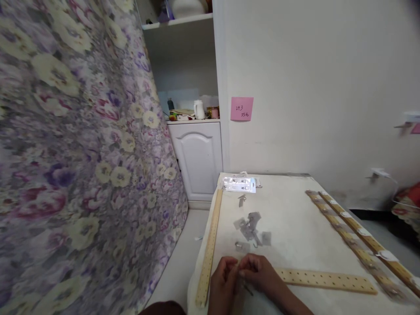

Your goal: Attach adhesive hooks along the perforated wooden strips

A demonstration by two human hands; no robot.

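My left hand (225,278) and my right hand (259,272) meet over the near part of the table, fingertips pinched close together. Whatever they hold is too small and hidden to name. Below the fingers a thin dark piece (247,289) shows; I cannot tell whether it is held or lying there. Just beyond my hands lies a loose pile of small clear packets (251,223) with metal pieces in them. A perforated wooden strip (323,280) runs right from beside my right hand. Another perforated wooden strip (211,240) lies along the left edge.
The white table (285,210) reaches to the wall. At its far end are a clear blister pack (239,184) and a small packet (242,200). Two wooden strips with fittings (352,240) line the right edge. A floral curtain (82,153) hangs left, beside a white cabinet (198,157).
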